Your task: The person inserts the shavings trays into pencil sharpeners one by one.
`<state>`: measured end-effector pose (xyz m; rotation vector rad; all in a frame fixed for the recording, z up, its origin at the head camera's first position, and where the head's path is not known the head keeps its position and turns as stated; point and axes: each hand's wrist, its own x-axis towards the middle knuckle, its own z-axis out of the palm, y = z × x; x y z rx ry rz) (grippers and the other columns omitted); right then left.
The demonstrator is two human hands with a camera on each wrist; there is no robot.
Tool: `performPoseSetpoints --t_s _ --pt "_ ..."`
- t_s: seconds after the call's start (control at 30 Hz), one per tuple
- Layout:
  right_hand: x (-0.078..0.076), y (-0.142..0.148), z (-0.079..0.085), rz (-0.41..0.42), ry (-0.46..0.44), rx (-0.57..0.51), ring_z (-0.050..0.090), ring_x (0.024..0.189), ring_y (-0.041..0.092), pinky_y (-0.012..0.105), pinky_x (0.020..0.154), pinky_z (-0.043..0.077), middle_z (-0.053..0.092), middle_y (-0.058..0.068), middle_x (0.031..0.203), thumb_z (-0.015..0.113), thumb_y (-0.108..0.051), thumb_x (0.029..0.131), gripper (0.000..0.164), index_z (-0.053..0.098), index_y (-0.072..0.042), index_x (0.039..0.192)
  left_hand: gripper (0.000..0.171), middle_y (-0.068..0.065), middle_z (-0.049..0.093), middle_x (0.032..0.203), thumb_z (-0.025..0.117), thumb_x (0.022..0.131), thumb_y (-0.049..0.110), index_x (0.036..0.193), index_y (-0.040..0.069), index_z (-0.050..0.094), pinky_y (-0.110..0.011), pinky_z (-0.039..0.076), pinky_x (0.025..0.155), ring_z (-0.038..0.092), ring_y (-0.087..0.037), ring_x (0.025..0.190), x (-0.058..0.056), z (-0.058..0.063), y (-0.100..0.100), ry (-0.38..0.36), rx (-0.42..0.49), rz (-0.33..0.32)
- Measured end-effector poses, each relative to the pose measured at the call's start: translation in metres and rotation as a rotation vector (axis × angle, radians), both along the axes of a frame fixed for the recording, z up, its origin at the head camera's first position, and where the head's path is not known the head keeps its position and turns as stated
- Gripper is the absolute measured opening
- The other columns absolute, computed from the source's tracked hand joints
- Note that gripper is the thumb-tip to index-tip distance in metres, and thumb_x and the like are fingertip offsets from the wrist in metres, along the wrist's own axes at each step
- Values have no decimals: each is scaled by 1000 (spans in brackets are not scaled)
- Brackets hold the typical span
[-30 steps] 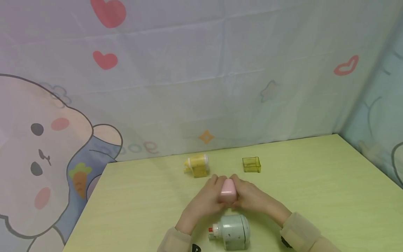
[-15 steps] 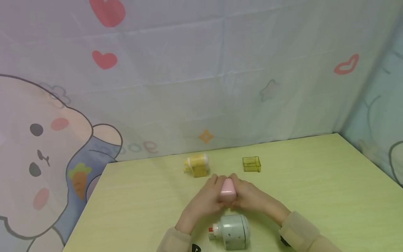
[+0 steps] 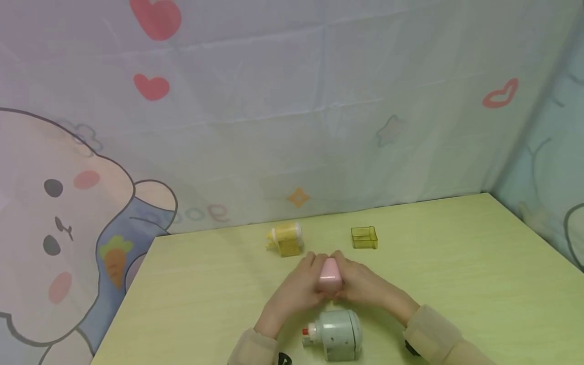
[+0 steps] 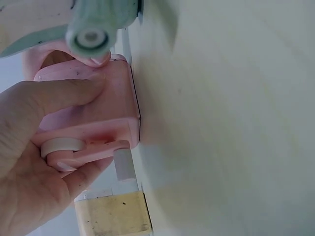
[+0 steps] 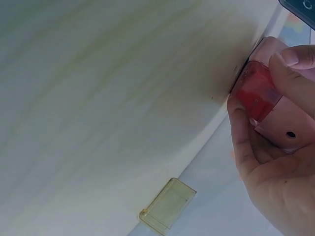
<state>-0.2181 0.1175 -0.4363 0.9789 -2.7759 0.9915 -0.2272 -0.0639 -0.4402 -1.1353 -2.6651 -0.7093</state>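
In the head view a pink pencil sharpener (image 3: 330, 276) sits between both hands, above the middle of the table. My left hand (image 3: 298, 285) grips it from the left; in the left wrist view the thumb lies across the pink body (image 4: 93, 110), fingers curled beneath near the crank's grey handle (image 4: 124, 164). My right hand (image 3: 365, 284) holds the other side. The right wrist view has its thumb and fingers around the end with the clear red drawer (image 5: 257, 91), which sits in the body. A pale green sharpener (image 3: 338, 334) lies nearest the person, behind the hands.
Farther back on the light yellow-green table (image 3: 196, 284) are a yellow pencil sharpener (image 3: 287, 239) and, to its right, a separate clear yellow drawer (image 3: 364, 238). A printed cloth (image 3: 255, 126) hangs along the back edge.
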Motion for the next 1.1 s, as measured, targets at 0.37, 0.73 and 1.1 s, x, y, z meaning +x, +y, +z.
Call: performPoseSetpoints --t_s 0.37,0.73,1.1 --pt "-1 1 -2 20 -20 14 53 84 12 37 72 51 57 2 96 76 -19 66 61 39 -8 113 62 1 48 100 75 66 33 118 16 47 -24 47 75 42 -7 85 -2 3 -4 -68 -16 -5" --pt "1 6 5 -59 90 152 45 96 20 51 83 37 56 6 113 80 -32 60 79 42 -7 124 69 -7 51 120 44 84 60 134 14 38 -37 50 76 50 -16 93 -2 13 -13 -71 -30 131" --pt "-3 20 5 -34 201 167 35 119 31 61 101 23 48 13 130 75 -27 67 73 42 -7 130 48 -8 56 109 41 91 45 118 7 51 -41 49 80 49 -20 98 -11 22 -27 109 40 278"
